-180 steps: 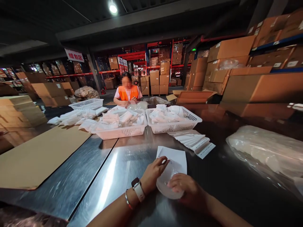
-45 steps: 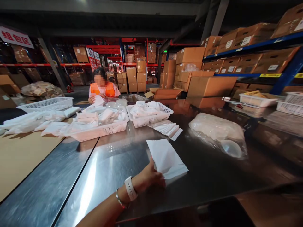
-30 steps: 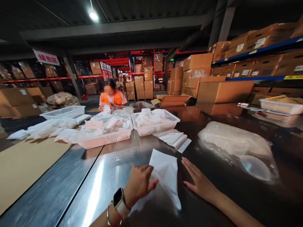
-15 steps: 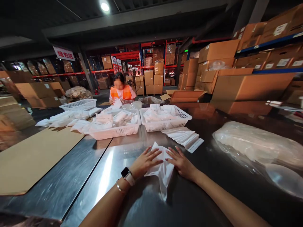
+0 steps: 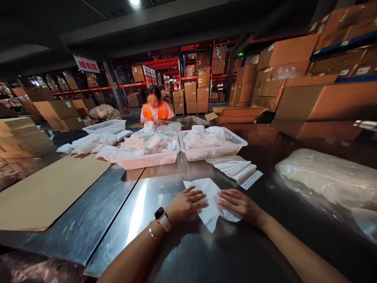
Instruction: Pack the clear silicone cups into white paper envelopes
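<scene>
A crumpled white bag, thin like paper, lies on the dark metal table in front of me. My left hand rests flat over its left side, fingers stretched out; a white smartwatch is on that wrist. Across the bag, my right hand lies on its right side with the fingers extended and close together. Neither hand is closed around the bag. Just beyond my right hand, a fanned stack of flat white bags shows printed strips along one edge.
Two white perforated baskets full of white packets stand ahead. A clear plastic-wrapped bundle lies to the right, a cardboard sheet to the left. A person in an orange vest sits opposite; another person's hand shows at the left edge.
The white bag has spread out wider and flatter. My right hand has shifted right, away from my left, and its fingers have drawn together. The view has swung slightly left.
</scene>
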The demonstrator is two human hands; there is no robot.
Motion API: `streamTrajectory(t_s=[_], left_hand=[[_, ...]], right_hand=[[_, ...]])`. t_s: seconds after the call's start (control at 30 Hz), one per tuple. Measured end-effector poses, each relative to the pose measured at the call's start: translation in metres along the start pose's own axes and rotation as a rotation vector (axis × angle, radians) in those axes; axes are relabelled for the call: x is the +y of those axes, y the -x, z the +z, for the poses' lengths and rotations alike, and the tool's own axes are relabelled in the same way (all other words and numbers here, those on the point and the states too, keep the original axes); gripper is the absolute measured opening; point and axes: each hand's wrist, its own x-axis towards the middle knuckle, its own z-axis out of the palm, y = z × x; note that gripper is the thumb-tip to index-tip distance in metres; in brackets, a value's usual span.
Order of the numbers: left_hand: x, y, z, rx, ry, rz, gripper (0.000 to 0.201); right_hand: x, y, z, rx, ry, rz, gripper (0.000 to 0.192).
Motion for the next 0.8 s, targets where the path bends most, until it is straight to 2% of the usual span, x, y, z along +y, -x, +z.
streamTrajectory(t_s=[0.17,0.3,0.4,0.47,0.53,0.6,0.67,0.73,0.8], left_hand=[[0.009,0.001,-0.005,0.014,0.013,0.052,0.038],[0.004,0.003,-0.012,0.049,0.03,-0.023,0.038],[0.003,0.002,-0.007,0.048,0.026,-0.001,0.047],[0.006,0.001,-0.001,0.012,0.016,0.033,0.057],[0.009,-0.001,0.006,-0.017,0.017,0.027,0.058],[0.012,-0.003,0.01,-0.027,0.023,-0.012,0.054],[0.012,-0.005,0.012,-0.037,0.03,-0.046,0.051],[0.012,-0.005,0.012,-0.044,0.04,-0.056,0.047],[0.01,-0.005,0.013,-0.047,0.048,-0.05,0.045]], right_hand=[[0.02,0.019,-0.013,-0.029,-0.054,0.083,0.037],[0.021,0.02,-0.019,-0.032,-0.088,0.097,0.041],[0.018,0.014,-0.019,0.01,-0.11,0.102,0.046],[0.017,0.009,-0.023,-0.037,-0.091,0.075,0.048],[0.014,0.004,-0.033,-0.106,0.016,0.086,0.045],[0.004,-0.003,-0.047,-0.107,0.136,0.166,0.047],[-0.014,-0.012,-0.057,-0.068,0.121,0.208,0.036],[-0.038,-0.024,-0.059,-0.055,0.028,0.146,0.021],[-0.06,-0.033,-0.052,-0.065,0.02,0.028,0.021]])
